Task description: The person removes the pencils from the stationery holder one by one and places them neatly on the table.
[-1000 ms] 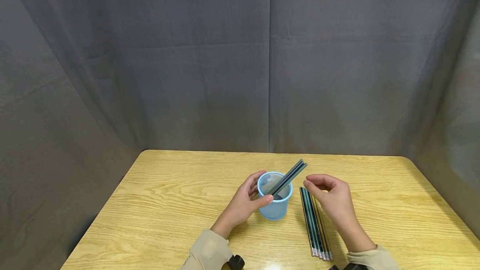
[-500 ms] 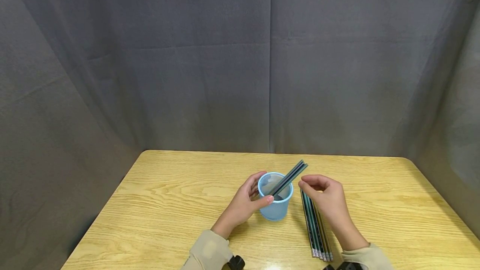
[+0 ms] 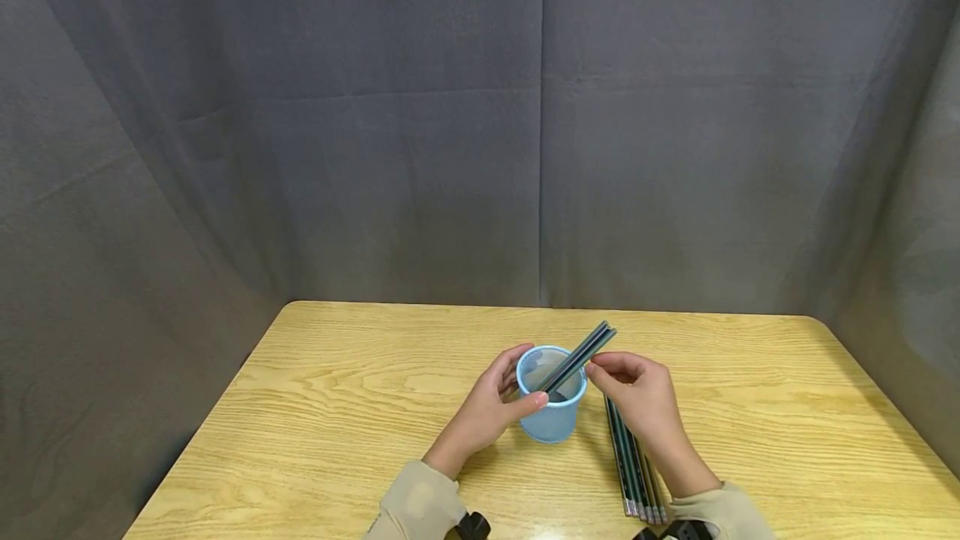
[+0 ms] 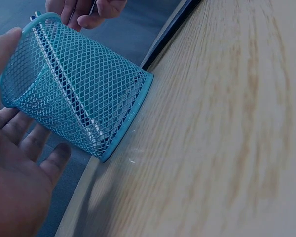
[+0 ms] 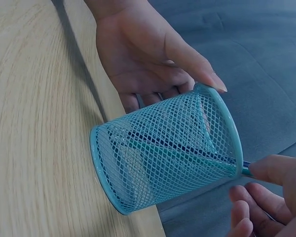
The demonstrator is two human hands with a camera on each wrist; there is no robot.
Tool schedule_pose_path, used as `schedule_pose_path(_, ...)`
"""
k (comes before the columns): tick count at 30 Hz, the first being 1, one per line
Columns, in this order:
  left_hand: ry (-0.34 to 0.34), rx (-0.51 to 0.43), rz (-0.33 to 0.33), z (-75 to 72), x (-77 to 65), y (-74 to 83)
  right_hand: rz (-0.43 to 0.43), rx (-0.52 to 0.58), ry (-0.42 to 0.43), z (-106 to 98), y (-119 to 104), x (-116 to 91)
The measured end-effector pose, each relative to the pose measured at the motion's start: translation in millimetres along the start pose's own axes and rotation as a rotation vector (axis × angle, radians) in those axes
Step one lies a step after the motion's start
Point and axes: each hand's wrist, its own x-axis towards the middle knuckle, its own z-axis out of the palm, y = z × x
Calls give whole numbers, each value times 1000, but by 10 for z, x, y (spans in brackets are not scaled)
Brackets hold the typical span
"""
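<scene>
A light blue mesh pencil cup (image 3: 549, 423) stands upright on the wooden table. My left hand (image 3: 483, 411) holds it from the left, thumb at the near rim and fingers round the far side. Dark green and blue pencils (image 3: 576, 358) lean inside it, their upper ends sticking out to the right. My right hand (image 3: 637, 394) is at the cup's right rim, close beside these pencils. In the right wrist view its thumb (image 5: 271, 169) covers part of the pencils, with a gap between thumb and fingers. I cannot tell whether it touches them.
Several pencils (image 3: 632, 473) lie side by side on the table (image 3: 360, 407), right of the cup and partly under my right hand. Their eraser ends point toward me. A grey cloth curtain (image 3: 405, 148) stands behind and at both sides of the table.
My right hand has moved left, from above the lying pencils to the cup's rim. The left hand, the cup and the pencils have stayed in place.
</scene>
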Motion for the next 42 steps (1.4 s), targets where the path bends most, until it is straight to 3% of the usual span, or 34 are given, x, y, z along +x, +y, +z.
schedule_pose_path(20, -6, 9, 28, 0, 10, -24, -55, -14, 22, 86, 30, 19)
schedule_pose_path(42, -14, -2, 30, -4, 15, -28, -54, 32, 62, -27, -96, -43)
